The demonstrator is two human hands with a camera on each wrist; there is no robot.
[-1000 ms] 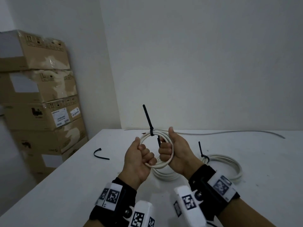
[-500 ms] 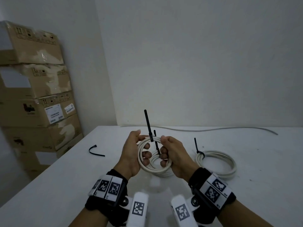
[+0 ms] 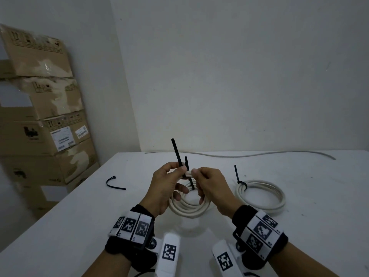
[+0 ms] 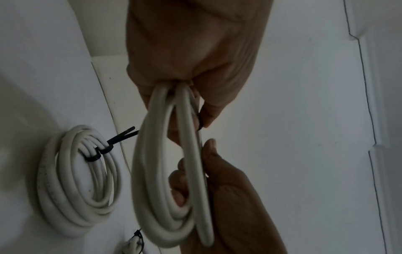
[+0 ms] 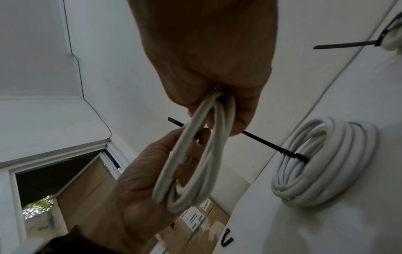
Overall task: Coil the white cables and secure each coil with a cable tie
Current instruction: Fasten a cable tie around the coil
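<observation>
Black wristbands (image 3: 131,242) bear white checker-marked tags (image 3: 130,224).

**A:** Supporting surface?

**B:** White table (image 3: 299,226), filling the lower half of the head view and meeting the wall at mid-frame.

**A:** Items lying directly on it?

**B:** Tied coil (image 3: 261,194) of white cable, right of centre, bound by a black tie (image 3: 238,177) whose tail stands upright. Loose black cable tie (image 3: 114,183), bent, left of centre. Uncoiled white cable (image 3: 249,155), running along the far edge beside the wall.
</observation>
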